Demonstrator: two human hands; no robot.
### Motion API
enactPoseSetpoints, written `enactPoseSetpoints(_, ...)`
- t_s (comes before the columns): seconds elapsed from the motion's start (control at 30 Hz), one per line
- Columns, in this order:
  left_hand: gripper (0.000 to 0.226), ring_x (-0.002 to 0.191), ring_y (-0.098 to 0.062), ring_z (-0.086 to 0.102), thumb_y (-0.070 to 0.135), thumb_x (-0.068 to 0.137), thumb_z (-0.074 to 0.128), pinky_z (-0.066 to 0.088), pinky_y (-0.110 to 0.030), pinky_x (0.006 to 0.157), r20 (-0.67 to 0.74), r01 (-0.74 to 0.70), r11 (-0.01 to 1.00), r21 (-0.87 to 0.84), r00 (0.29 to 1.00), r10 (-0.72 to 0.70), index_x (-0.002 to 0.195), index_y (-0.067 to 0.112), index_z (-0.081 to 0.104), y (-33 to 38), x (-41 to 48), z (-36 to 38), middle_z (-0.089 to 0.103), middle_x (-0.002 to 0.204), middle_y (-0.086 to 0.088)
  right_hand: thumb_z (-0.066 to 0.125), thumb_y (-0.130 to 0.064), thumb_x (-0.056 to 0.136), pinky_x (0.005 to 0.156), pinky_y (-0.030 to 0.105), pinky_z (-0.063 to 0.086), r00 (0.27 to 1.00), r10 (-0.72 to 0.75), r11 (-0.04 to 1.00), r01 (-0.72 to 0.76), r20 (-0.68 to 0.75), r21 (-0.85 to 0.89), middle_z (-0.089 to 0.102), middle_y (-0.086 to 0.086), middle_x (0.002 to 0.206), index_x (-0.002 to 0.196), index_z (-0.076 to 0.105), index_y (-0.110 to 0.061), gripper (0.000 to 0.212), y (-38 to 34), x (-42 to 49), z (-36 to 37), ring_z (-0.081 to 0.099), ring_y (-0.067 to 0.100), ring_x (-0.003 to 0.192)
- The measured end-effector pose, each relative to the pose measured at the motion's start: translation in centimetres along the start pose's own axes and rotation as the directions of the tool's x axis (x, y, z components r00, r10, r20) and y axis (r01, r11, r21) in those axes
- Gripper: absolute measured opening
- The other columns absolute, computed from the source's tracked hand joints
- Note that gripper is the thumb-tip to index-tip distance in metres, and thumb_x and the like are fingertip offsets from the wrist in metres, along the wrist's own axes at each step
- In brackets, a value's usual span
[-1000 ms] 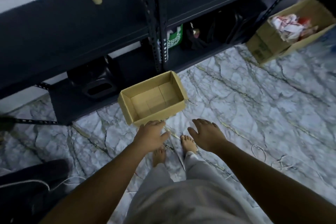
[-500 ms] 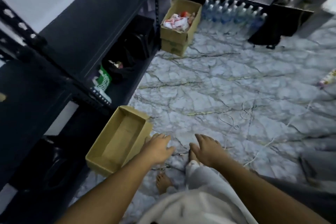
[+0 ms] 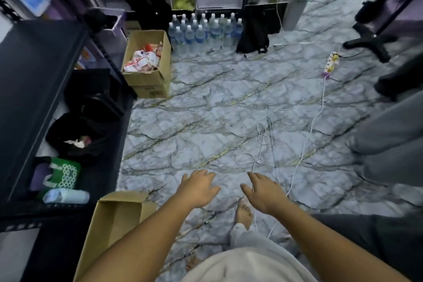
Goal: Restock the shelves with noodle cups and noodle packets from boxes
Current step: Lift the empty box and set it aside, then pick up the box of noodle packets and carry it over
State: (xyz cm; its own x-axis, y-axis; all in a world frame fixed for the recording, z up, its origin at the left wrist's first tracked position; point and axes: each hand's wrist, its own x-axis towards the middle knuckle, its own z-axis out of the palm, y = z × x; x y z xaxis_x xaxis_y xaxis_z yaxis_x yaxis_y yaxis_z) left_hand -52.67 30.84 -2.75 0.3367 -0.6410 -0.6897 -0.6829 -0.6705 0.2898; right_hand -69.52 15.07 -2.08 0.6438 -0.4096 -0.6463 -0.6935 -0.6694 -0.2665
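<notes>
The dark shelf rack (image 3: pixel 34 75) runs down the left, with an empty cardboard box (image 3: pixel 114 220) just beside its front edge. Farther along that edge stands the open box (image 3: pixel 148 80) of noodle packets (image 3: pixel 142 62), well apart from both hands. The marble floor (image 3: pixel 217 110) lies broad and open through the middle, up to a white cable (image 3: pixel 261 144) looping on the right. The left hand (image 3: pixel 199 188) and right hand (image 3: pixel 263 192) hover over it, palms down, fingers loosely spread, holding nothing.

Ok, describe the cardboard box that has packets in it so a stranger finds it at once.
Follow the black metal shelving unit on the left to its far end. An open brown cardboard box stands there, beside the clear water bottles. Unlike the nearer, empty cardboard box, it holds red-and-white packets.
</notes>
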Motion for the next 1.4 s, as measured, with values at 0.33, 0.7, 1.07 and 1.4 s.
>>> enactPoseSetpoints(0.33, 0.058, 0.143, -0.024, 0.037, 0.058, 0.104, 0.038, 0.029, -0.054, 0.116, -0.064, -0.017, 1.000, 0.015, 0.998, 0.018, 0.153, 0.026, 0.041, 6.6, 9.3, -7.0, 0.045, 0.152, 0.000, 0.029, -0.056, 0.107, 0.123, 0.052, 0.019, 1.000, -0.012, 1.000, 0.012, 0.009, 0.004, 0.024, 0.000, 0.168, 0.162, 0.021, -0.020, 0.066, 6.8, 6.6, -10.4, 0.022, 0.026, 0.153)
enactPoseSetpoints(0.7, 0.060, 0.149, -0.023, 0.031, 0.056, 0.105, 0.040, 0.024, -0.052, 0.120, -0.057, -0.015, 1.000, -0.015, 0.998, 0.014, 0.156, 0.025, 0.037, 5.1, 20.8, -17.6, 0.037, 0.161, -0.001, 0.029, -0.057, 0.106, 0.123, 0.052, 0.019, 1.000, 0.005, 1.000, -0.006, 0.021, 0.025, 0.021, 0.001, 0.169, 0.163, 0.020, -0.020, 0.068, 5.8, 19.4, -18.7, 0.020, 0.024, 0.155)
enactPoseSetpoints(1.07, 0.063, 0.149, -0.026, 0.032, 0.057, 0.105, 0.038, 0.026, -0.051, 0.120, -0.062, -0.026, 0.999, 0.034, 0.998, 0.029, 0.158, 0.024, 0.033, 3.0, 32.7, -31.5, 0.034, 0.162, -0.004, 0.029, -0.059, 0.105, 0.122, 0.052, 0.024, 0.998, 0.018, 0.998, -0.014, -0.055, 0.068, 0.026, 0.002, 0.168, 0.162, 0.022, -0.021, 0.069, 2.9, 31.9, -30.0, 0.025, 0.027, 0.153)
enactPoseSetpoints(1.4, 0.061, 0.147, -0.025, 0.034, 0.059, 0.104, 0.039, 0.027, -0.052, 0.119, -0.161, 0.078, 0.993, -0.093, 0.983, -0.092, 0.154, 0.024, 0.039, 2.1, 41.7, -40.6, 0.037, 0.161, -0.005, 0.029, -0.057, 0.105, 0.122, 0.052, 0.022, 0.993, -0.113, 0.989, 0.111, -0.022, -0.098, 0.025, 0.000, 0.168, 0.161, 0.022, -0.023, 0.066, 2.9, 44.5, -41.0, 0.024, 0.025, 0.153)
